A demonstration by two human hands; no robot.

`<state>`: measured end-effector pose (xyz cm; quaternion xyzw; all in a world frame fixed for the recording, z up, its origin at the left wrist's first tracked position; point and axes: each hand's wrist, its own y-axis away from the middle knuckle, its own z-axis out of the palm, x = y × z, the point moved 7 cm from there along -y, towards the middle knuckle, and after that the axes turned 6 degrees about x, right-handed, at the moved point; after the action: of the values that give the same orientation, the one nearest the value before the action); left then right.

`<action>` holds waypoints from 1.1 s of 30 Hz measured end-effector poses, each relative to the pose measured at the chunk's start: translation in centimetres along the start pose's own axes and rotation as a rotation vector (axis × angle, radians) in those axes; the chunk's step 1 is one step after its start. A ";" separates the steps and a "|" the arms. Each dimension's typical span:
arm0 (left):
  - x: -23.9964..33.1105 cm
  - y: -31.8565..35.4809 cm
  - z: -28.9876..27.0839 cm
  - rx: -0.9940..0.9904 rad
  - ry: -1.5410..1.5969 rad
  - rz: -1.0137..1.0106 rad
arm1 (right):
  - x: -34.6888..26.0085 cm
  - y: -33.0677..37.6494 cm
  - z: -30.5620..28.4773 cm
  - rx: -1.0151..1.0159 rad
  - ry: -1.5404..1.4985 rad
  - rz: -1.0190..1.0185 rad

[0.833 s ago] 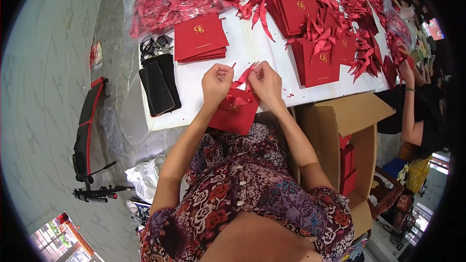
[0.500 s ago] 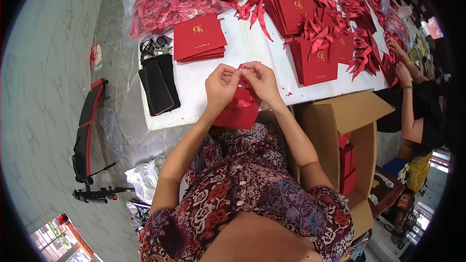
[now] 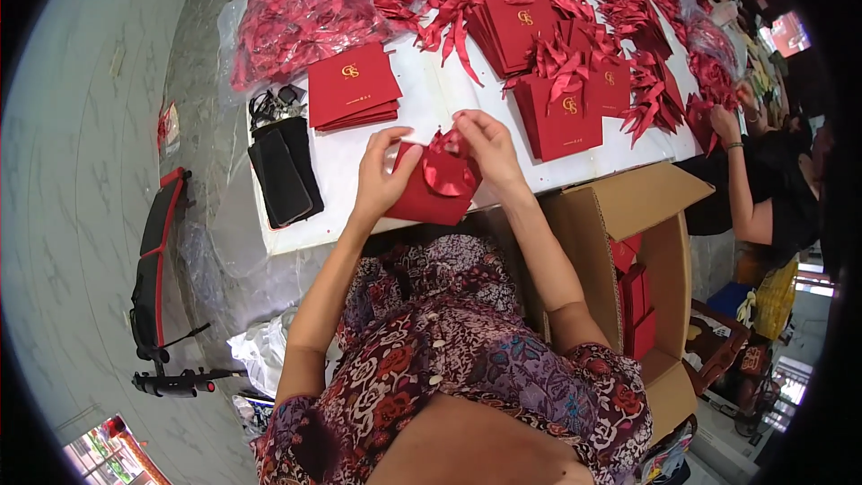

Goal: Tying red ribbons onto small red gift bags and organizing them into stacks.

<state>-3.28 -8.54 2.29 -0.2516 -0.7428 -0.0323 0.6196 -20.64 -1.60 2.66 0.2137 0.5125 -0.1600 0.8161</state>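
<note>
A small red paper gift bag [image 3: 420,205] lies at the near edge of the white table, in front of me. Glossy red ribbon [image 3: 444,178] curves down over its front from the top. My left hand [image 3: 384,172] grips the bag's left edge, thumb on the front and fingers behind. At the bag's upper right corner, my right hand [image 3: 488,151] pinches thumb and index finger together at the ribbon's upper end; the fingertips partly hide what they hold. Just beyond my left hand sits a stack of flat red bags [image 3: 353,81].
Black phone-like slabs [image 3: 280,178] lie left on the table. Behind are a clear sack of red ribbons [image 3: 305,27] and ribboned red bags [image 3: 566,117]. An open cardboard box [image 3: 584,251] holding red bags stands right. Another person's arm [image 3: 738,171] works farther right.
My hands have moved apart from their pinch together at the ribbon. The left went down to the bag's left edge; the right stayed near the top. The ribbon loop now shows on the front.
</note>
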 end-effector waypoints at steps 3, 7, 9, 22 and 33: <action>-1.0 1.5 1.7 -0.145 0.470 -0.438 | 0.5 -1.1 -2.2 0.083 -0.104 0.072; 1.7 2.7 2.5 -0.293 0.059 -0.081 | 1.1 -2.3 -2.0 0.064 0.051 -0.002; 2.5 3.1 2.7 -0.287 0.075 -0.113 | 1.3 -3.4 -2.8 0.111 0.132 -0.072; 1.9 4.9 3.8 -0.224 0.395 -0.280 | -0.1 -3.7 -6.4 0.142 0.310 -0.218; 1.0 3.3 3.7 0.102 0.611 -0.554 | 2.0 6.9 -5.3 0.029 0.136 -0.065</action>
<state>-5.34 -4.02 1.47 0.0101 -0.5648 -0.2342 0.7912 -20.56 6.96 0.06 0.2189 0.5709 -0.1791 0.7708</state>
